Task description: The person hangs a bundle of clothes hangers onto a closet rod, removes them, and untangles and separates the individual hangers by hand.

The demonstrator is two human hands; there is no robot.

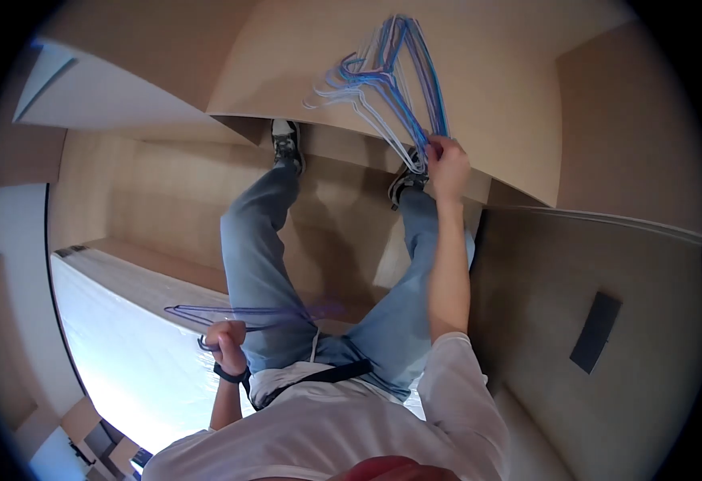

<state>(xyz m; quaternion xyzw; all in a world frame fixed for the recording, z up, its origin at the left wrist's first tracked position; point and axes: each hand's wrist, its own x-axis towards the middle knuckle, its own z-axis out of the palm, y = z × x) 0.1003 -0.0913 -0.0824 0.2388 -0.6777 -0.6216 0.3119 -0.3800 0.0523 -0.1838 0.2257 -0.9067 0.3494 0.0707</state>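
Observation:
A bunch of thin wire-style clothes hangers (399, 84) in blue, purple and white lies fanned on the light wooden shelf (503, 104), its hooks pointing left. My right hand (449, 167) is closed on the near corner of that bunch, above my shoe. Close to my left thigh, my left hand (227, 340) is closed around a purple clothes hanger (239, 310). That hanger stretches out to both sides of the fist, and its right end is blurred across my jeans. Whether the left hand has one hanger or more, I cannot tell.
To the left is a bed or mattress (135, 345) under shiny plastic wrap. A brown panel with a dark rectangular patch (595, 333) stands at the right. My shoes (286, 144) are by the shelf's front edge. Boxes (81, 419) show at the lower left.

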